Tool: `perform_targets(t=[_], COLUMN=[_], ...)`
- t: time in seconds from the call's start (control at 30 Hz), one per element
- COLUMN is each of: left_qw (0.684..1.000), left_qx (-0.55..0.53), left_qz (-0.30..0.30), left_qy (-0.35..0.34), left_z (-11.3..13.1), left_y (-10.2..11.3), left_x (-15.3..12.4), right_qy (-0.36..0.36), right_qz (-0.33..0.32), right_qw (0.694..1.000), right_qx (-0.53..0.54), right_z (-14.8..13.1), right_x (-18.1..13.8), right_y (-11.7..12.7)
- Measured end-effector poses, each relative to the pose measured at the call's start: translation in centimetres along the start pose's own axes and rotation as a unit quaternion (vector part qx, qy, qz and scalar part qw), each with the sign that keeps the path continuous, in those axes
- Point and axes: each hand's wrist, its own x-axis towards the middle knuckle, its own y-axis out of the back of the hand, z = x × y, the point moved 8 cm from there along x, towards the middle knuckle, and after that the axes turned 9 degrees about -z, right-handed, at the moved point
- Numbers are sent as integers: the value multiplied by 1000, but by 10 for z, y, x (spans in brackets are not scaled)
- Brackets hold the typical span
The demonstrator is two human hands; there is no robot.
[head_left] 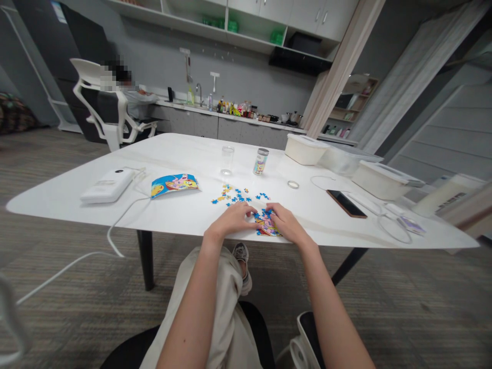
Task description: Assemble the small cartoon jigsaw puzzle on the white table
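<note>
A partly joined jigsaw puzzle (265,223) in blue, pink and yellow lies at the table's near edge, between my two hands. My left hand (235,217) curves along its left side, thumb at the puzzle's edge and fingers apart. Over the right part rests my right hand (285,221), its thumb and forefinger spread on the surface; it covers that side. Loose jigsaw pieces (239,197), mostly blue with some yellow, are scattered just beyond my hands. A curled picture sheet (175,185) with cartoon figures lies to the left.
Behind the pieces stand a clear jar (227,161) and a cartoon-printed can (261,162), with a ring-shaped lid (293,184) nearby. A phone (346,203), cables and lidded boxes (305,149) occupy the right. A white power bank (107,186) lies left. A person sits beyond the table.
</note>
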Motion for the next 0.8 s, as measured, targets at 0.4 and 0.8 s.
perform_targets(t=[0.4,0.8], left_qw=[1000,1000], left_qx=[4,12], left_qz=[2,6], left_qy=[-2,-5], left_z=[-1,-1], left_y=[-1,-2], left_x=[1,1], right_qy=[-2,-24], right_qz=[-3,8], right_qw=[1000,1000], right_qx=[-1,5], right_z=[0,3], right_x=[0,0], right_y=[0,1])
